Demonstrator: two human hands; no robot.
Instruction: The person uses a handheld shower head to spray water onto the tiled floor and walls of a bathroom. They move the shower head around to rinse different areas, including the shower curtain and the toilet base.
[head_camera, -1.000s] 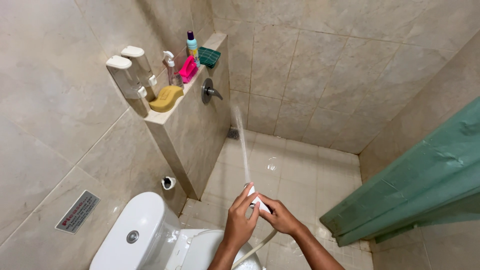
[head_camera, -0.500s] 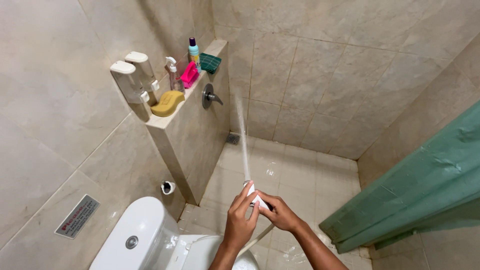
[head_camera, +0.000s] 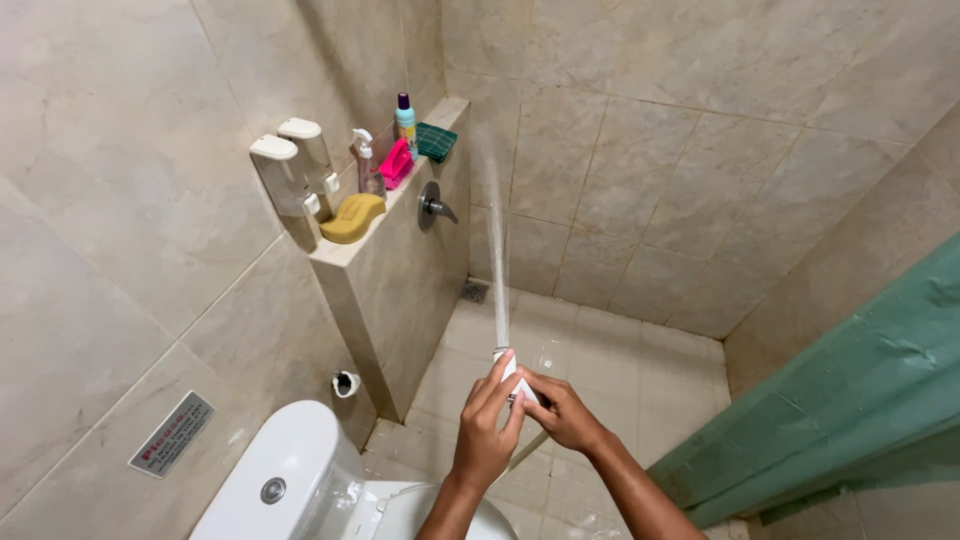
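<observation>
Both my hands hold a small white hand sprayer (head_camera: 507, 368) in front of me, above the toilet. My left hand (head_camera: 486, 422) wraps it from the left, fingers reaching up along its head. My right hand (head_camera: 558, 408) grips it from the right, thumb on the trigger side. A thin jet of water (head_camera: 494, 230) shoots up and away from the nozzle toward the beige tiled back wall (head_camera: 640, 150). The hose (head_camera: 527, 447) drops below my hands.
A white toilet tank (head_camera: 290, 470) sits at lower left. A tiled ledge (head_camera: 392, 195) carries two wall dispensers (head_camera: 295, 165), a yellow sponge (head_camera: 352, 217), a spray bottle, a pink brush and a green cloth. A shower valve handle (head_camera: 433, 206), floor drain (head_camera: 474, 291) and green curtain (head_camera: 860, 390) are nearby.
The view has shifted slightly; my hands stay on the sprayer and the jet keeps running, now reaching higher on the back wall near the ledge's end.
</observation>
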